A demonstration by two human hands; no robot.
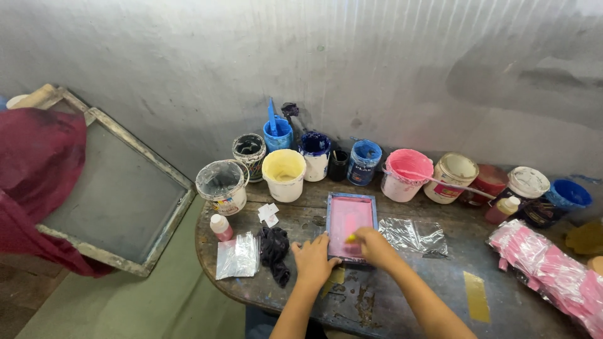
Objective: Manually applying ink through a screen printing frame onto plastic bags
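Observation:
A small blue-framed printing screen (350, 201) with pink ink on its mesh lies on the worn wooden table (402, 295). My left hand (312, 258) presses flat on the table at the frame's lower left corner, fingers spread. My right hand (375, 246) rests on the frame's lower right part, closed on a small yellow tool (351, 238) that touches the pink mesh.
Several paint buckets line the wall: clear-bagged (222, 186), yellow (284, 174), blue (364, 161), pink (407, 174). A black rag (274, 250), plastic bags (237, 256), a small pink bottle (220, 227) and pink cloth pieces (553, 271) lie around. A large screen frame (119, 194) leans at left.

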